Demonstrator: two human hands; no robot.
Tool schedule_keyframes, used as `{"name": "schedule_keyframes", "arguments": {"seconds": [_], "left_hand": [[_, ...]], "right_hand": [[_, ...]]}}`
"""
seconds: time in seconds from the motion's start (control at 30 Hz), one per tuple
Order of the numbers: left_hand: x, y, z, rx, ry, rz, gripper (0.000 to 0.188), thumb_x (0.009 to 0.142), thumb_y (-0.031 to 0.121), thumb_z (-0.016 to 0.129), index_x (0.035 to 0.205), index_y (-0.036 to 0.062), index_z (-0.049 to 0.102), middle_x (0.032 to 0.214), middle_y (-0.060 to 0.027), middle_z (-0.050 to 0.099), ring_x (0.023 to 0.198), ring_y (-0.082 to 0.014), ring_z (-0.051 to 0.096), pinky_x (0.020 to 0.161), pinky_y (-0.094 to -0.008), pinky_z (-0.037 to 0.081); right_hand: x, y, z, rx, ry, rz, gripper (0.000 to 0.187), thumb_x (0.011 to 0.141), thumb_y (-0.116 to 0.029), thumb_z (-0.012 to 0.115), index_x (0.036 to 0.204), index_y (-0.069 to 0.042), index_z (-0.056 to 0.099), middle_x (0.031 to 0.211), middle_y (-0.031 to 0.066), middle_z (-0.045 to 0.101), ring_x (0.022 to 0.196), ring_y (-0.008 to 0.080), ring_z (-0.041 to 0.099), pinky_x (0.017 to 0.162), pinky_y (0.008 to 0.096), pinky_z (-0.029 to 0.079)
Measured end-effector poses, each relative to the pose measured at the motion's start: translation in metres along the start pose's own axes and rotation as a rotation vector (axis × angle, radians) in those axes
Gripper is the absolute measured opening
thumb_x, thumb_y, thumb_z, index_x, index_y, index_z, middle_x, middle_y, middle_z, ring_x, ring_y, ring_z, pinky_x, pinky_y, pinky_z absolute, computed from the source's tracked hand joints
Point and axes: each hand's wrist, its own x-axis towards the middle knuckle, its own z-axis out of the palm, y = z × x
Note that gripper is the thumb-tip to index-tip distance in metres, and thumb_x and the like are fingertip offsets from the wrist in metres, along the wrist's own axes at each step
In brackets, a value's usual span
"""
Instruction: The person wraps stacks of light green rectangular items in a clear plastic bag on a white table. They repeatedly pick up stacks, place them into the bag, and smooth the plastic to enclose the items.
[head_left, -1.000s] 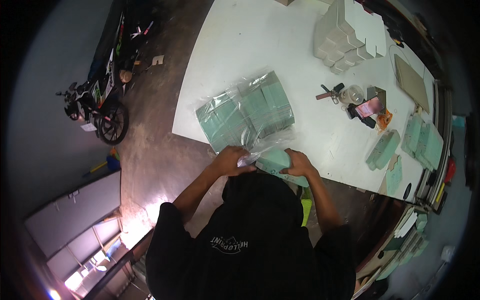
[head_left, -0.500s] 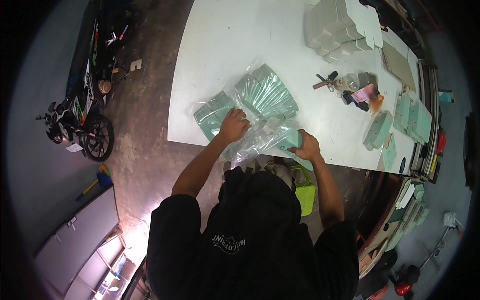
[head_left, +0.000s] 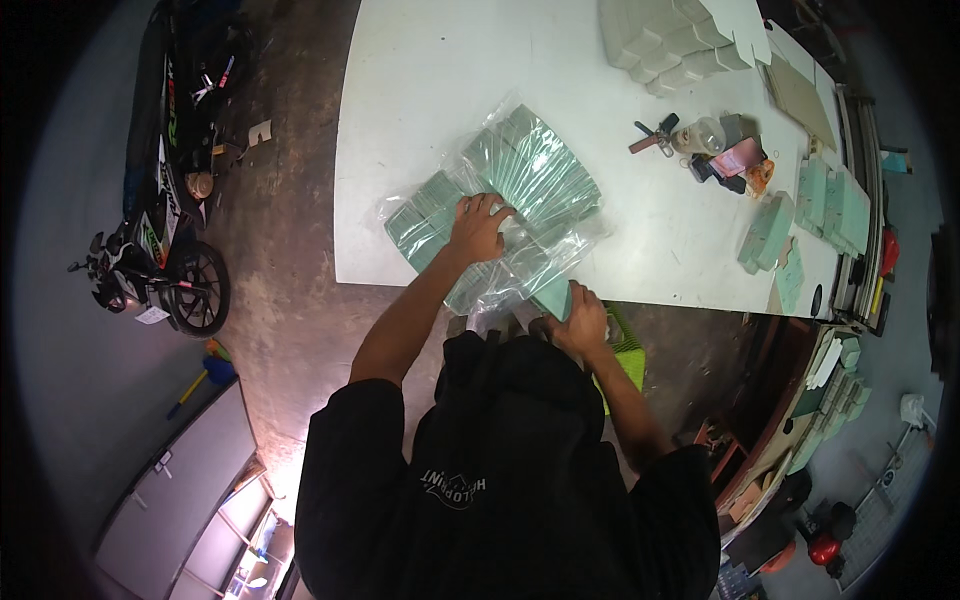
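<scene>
A large clear plastic bag (head_left: 470,170) lies on the white table, with fanned rows of pale green flat cardboard pieces (head_left: 535,160) inside it. My left hand (head_left: 480,230) presses on the bag's near middle, its fingers curled into the film. At the table's front edge my right hand (head_left: 584,322) grips the near end of a green cardboard stack (head_left: 554,299). The far end of that stack is under the crumpled mouth of the bag, so how many pieces it has cannot be told.
White folded cartons (head_left: 670,45) are piled at the far right of the table (head_left: 400,80). Keys (head_left: 655,135), a clear cup (head_left: 702,136) and more green stacks (head_left: 767,232) lie on the right. A lime green basket (head_left: 628,360) stands below the edge; a motorcycle (head_left: 165,220) is at left.
My right hand has moved left and nearer to me along with the green stack, which now shows less outside the film. My left hand has shifted slightly right and away from me.
</scene>
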Motion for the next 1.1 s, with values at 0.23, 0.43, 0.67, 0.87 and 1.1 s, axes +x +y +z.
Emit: {"name": "schedule_keyframes", "arguments": {"seconds": [0.23,0.43,0.67,0.87,1.1], "left_hand": [[0.0,-0.011,0.002,-0.026,-0.082,0.055,0.068,0.074,0.014,0.073,0.139,0.0274,0.061,0.144,-0.0104,0.048,0.141,-0.034,0.04,0.12,-0.0624,0.021],[0.001,-0.002,-0.008,-0.005,-0.204,0.028,0.083,0.077,0.013,0.071,0.154,0.0314,0.046,0.153,-0.0132,0.041,0.148,-0.0379,0.032,0.122,-0.0637,0.018],[0.001,-0.014,-0.007,-0.174,-0.155,0.042,0.076,0.076,0.014,0.07,0.149,0.0289,0.055,0.151,-0.0142,0.045,0.147,-0.0354,0.034,0.123,-0.057,0.018],[0.002,-0.02,-0.005,-0.204,-0.151,0.063,0.066,0.082,0.016,0.067,0.146,0.0252,0.057,0.15,-0.0139,0.045,0.144,-0.0334,0.036,0.119,-0.0544,0.021],[0.003,0.0,-0.013,-0.161,-0.091,0.038,0.048,0.094,0.027,0.065,0.141,0.0207,0.059,0.145,-0.0176,0.047,0.136,-0.036,0.042,0.116,-0.0573,0.024]], "right_hand": [[0.074,0.047,-0.043,0.012,-0.147,-0.011,0.08,0.069,-0.038,0.089,0.13,0.002,0.058,0.111,0.0265,0.07,0.103,0.045,0.068,0.091,0.0493,0.055],[0.062,0.034,-0.024,-0.055,0.024,0.083,0.076,0.073,-0.036,0.087,0.131,0.002,0.056,0.11,0.0237,0.068,0.097,0.0431,0.066,0.087,0.0522,0.053],[0.034,0.0,0.055,-0.048,0.15,0.101,0.07,0.067,-0.028,0.087,0.119,0.008,0.058,0.104,0.0231,0.063,0.099,0.0407,0.061,0.087,0.0498,0.05],[0.028,0.001,0.065,-0.064,0.103,0.003,0.054,0.065,-0.027,0.086,0.103,0.006,0.066,0.1,0.0219,0.064,0.103,0.041,0.058,0.091,0.0514,0.047],[0.049,0.033,0.071,-0.143,-0.048,-0.055,0.039,0.071,-0.035,0.08,0.09,-0.002,0.073,0.097,0.0192,0.07,0.098,0.0381,0.063,0.088,0.0498,0.048]]}}
